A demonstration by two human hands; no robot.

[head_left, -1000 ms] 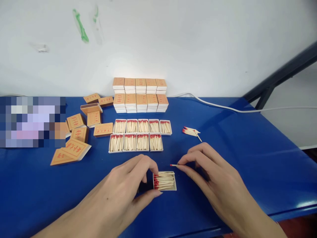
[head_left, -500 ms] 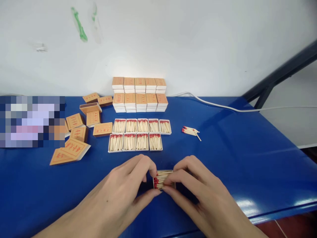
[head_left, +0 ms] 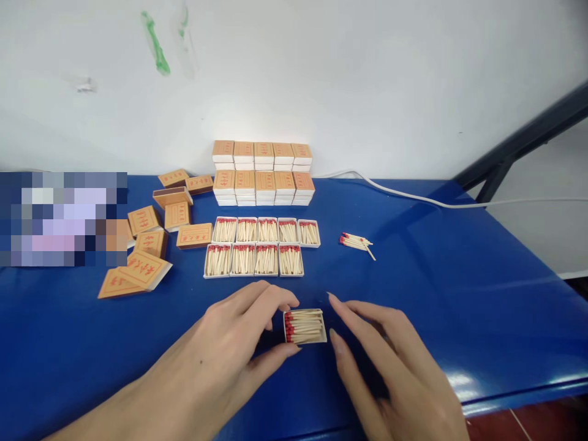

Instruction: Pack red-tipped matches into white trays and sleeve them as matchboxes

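Note:
A white matchbox tray (head_left: 325, 336) filled with red-tipped matches (head_left: 304, 326) rests on the blue table near the front, the red heads facing left. At its left end is my left hand (head_left: 229, 349), with the index finger at the far corner and the thumb at the near corner, gripping the tray between them. My right hand (head_left: 395, 361) is just right of the tray, apart from it, thumb and index finger spread with nothing between them. Beyond the hands stand two rows of match-filled trays (head_left: 254, 260), heads pointing away from me.
Stacked closed matchboxes (head_left: 264, 180) stand by the wall (head_left: 390, 79). Matchboxes and sleeves (head_left: 194, 236) lie scattered at the left, by a pixelated area. A small pile of loose matches (head_left: 353, 242) lies at the right. A white cable (head_left: 413, 197) runs along the table's back.
My right hand has let go of the matches in the tray and moved right, its fingers parting. My left hand stays at the tray's left end. The view has shifted slightly.

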